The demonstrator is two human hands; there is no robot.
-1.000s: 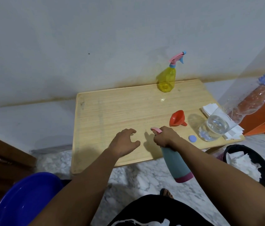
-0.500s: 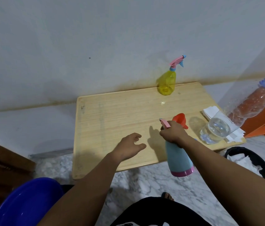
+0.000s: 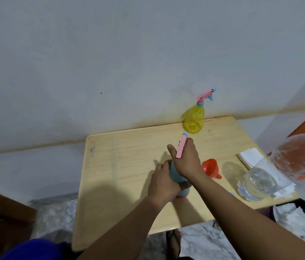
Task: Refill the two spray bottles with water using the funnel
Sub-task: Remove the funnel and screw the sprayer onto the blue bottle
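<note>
A light blue spray bottle (image 3: 176,176) with a pink base and pink trigger head stands upright on the wooden table (image 3: 121,166). My left hand (image 3: 162,182) wraps its body. My right hand (image 3: 185,160) grips its pink spray head from above. A yellow spray bottle (image 3: 193,120) with a pink head stands at the table's back edge by the wall. An orange-red funnel (image 3: 210,167) lies on its side just right of my right hand. A large clear water bottle (image 3: 279,166) with a blue cap stands at the right.
White paper napkins (image 3: 252,157) lie under and behind the water bottle. A small blue cap (image 3: 231,194) peeks out near the bottle's base. A black bin (image 3: 297,216) with white waste sits on the floor at right; a blue basin (image 3: 29,249) at lower left.
My right hand lifted the blue spray bottle from below the table edge and set it upright on the table. My left hand moved right and closed around its body.
</note>
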